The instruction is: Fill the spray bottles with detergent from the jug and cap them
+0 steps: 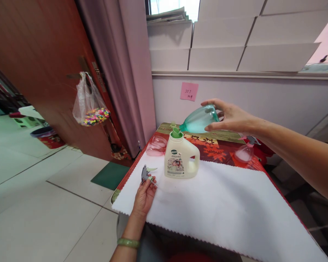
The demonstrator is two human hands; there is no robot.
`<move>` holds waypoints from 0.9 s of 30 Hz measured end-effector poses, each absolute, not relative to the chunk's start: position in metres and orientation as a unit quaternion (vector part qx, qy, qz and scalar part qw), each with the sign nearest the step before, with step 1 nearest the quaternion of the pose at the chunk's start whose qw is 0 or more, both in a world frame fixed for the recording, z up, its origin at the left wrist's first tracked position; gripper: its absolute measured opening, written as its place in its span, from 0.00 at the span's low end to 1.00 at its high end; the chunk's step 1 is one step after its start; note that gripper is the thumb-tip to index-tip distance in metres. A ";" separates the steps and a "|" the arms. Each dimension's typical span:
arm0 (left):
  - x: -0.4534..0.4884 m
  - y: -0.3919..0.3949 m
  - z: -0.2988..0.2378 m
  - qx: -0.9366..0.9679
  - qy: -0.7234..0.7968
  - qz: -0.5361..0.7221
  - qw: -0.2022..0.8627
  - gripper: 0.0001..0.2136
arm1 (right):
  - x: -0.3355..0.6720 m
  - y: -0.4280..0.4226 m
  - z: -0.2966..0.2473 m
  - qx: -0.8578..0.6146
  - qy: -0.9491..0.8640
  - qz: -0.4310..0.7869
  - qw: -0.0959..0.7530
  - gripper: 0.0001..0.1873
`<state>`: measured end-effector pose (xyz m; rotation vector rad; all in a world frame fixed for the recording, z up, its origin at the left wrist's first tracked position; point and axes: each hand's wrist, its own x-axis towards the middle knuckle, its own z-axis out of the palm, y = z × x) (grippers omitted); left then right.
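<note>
My right hand (pixel 224 115) grips a clear teal spray bottle (pixel 199 120) by its base. The bottle is tilted, its neck pointing down and left at the green spout in the mouth of a cream detergent jug (pixel 181 158). Whitish liquid shows inside it. The jug stands upright on the white mat and has a handle on its right. In my left hand (pixel 145 194) is a grey and green spray trigger head (pixel 147 174), pinched between the fingers just left of the jug. Whether liquid is flowing I cannot make out.
A clear pink bottle (pixel 156 146) lies left behind the jug. At the back right stands a pink spray bottle (pixel 244 152). The white mat (pixel 207 207) covers much of the red table. A green cap (pixel 173 124) is near the back edge. Left, a bag (pixel 90 105) hangs from the door handle.
</note>
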<state>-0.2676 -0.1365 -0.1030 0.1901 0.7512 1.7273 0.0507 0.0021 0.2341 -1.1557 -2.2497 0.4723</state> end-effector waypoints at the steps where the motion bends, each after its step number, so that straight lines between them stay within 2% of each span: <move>1: -0.267 -0.137 -0.103 0.082 0.322 0.741 0.584 0.06 | 0.050 0.001 0.235 -0.431 -0.841 0.173 0.278 0.46; 7: -0.267 -0.137 -0.103 0.084 0.322 0.740 0.585 0.06 | 0.042 -0.002 0.238 -0.416 -0.856 0.156 0.266 0.47; 14: -0.267 -0.136 -0.105 0.087 0.325 0.740 0.583 0.05 | 0.031 0.001 0.243 -0.424 -0.848 0.176 0.264 0.52; 22: -0.268 -0.137 -0.105 0.090 0.323 0.739 0.585 0.07 | 0.026 0.007 0.249 -0.408 -0.856 0.171 0.268 0.47; 27: -0.267 -0.137 -0.103 0.088 0.324 0.739 0.585 0.06 | 0.022 0.008 0.251 -0.394 -0.868 0.153 0.262 0.49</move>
